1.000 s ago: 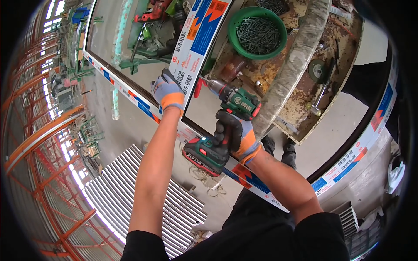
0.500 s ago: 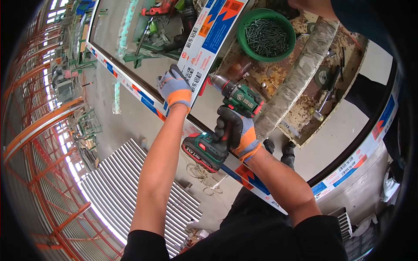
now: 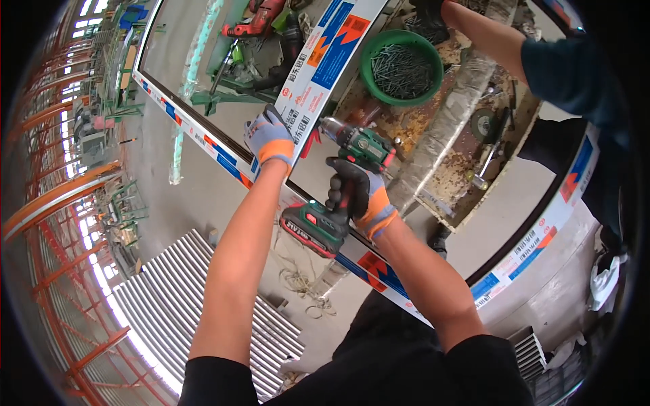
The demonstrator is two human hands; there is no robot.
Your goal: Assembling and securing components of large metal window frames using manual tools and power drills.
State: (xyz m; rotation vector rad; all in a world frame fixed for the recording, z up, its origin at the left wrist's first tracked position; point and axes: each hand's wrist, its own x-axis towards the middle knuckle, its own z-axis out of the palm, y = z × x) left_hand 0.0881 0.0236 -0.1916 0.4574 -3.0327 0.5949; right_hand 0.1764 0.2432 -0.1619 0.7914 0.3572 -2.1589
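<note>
My left hand, in a grey and orange glove, grips the metal window frame where the wide crossbar meets the near rail. The frame is covered in white, blue and orange protective film. My right hand, gloved with dark fingers, is wrapped round the handle of a green and black cordless drill. The drill's chuck points left toward the crossbar, close to a small red object at its edge. The drill's tip and any screw there cannot be made out.
Beyond the crossbar, a green bowl of screws stands in a worn tray with a wrapped bar and a hammer. A co-worker's arm reaches in at the upper right. Red power tools lie at the top; ribbed metal lengths lie lower left.
The view has shifted slightly. At the upper right, more of the co-worker's arm shows, with a dark-gloved hand beside the bowl. Both my hands keep their hold on frame and drill.
</note>
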